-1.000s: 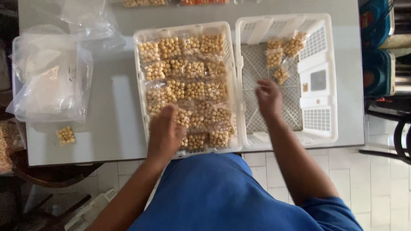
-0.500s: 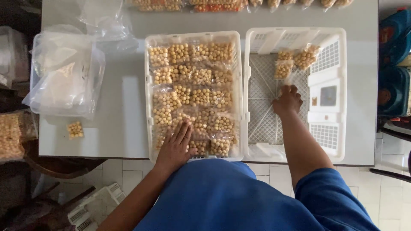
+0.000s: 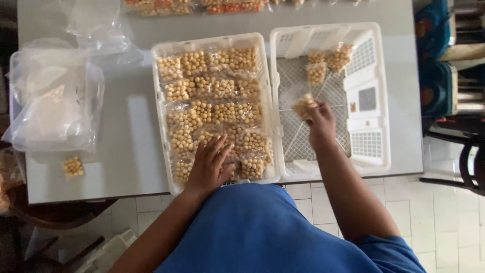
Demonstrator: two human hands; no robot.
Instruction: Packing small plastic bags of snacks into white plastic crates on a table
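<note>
Two white crates sit side by side on a grey table (image 3: pixel 136 151), their near rims close to its edge. The left crate (image 3: pixel 160 101) is packed full; the right crate (image 3: pixel 376 151) has much bare mesh. The left hand (image 3: pixel 209 167) is laid flat, fingers spread, on the packets. The right hand (image 3: pixel 321 126) is raised over the mesh, fingers pinched on a small packet (image 3: pixel 303 106).

Two white baskets: left basket (image 3: pixel 160 101), right basket (image 3: pixel 376 101). Two packets (image 3: pixel 339 56) lying in right basket, third packet (image 3: pixel 303 106) in right hand (image 3: pixel 321 126). One loose packet (image 3: pixel 74 166) on surface (image 3: pixel 131 151). Two hands; left hand (image 3: pixel 211 167)
</note>
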